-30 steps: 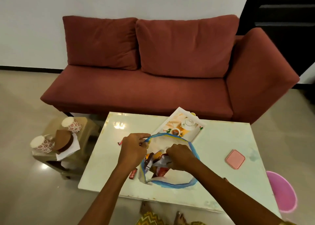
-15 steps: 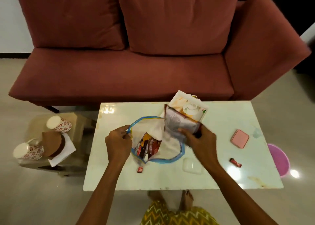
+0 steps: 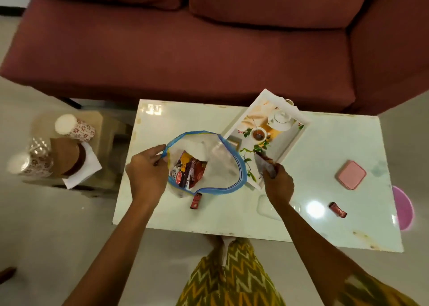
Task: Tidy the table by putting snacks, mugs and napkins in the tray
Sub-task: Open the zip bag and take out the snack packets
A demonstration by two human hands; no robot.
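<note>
A clear zip bag (image 3: 216, 166) with a blue rim lies open on the white table (image 3: 325, 157), with snack packets (image 3: 189, 172) inside. My left hand (image 3: 147, 173) pinches the bag's left rim. My right hand (image 3: 277, 182) holds a silvery snack packet (image 3: 264, 165) over the near corner of the white printed tray (image 3: 293, 148). The tray sits at the table's far edge, touching the bag. A small red sachet (image 3: 195, 200) lies just in front of the bag, and another (image 3: 337, 210) lies near the right front.
A pink case (image 3: 351, 174) lies on the table's right side. A low stool (image 3: 109, 129) at the left carries floral mugs (image 3: 75, 128), a brown item and a white napkin (image 3: 86, 166). The maroon sofa (image 3: 209, 50) stands behind, and a pink bin (image 3: 402, 208) at the right.
My right hand drew the silvery packet out of the bag and carried it right, over the tray's near corner. The camera tilted further down. My left hand kept its grip on the bag rim.
</note>
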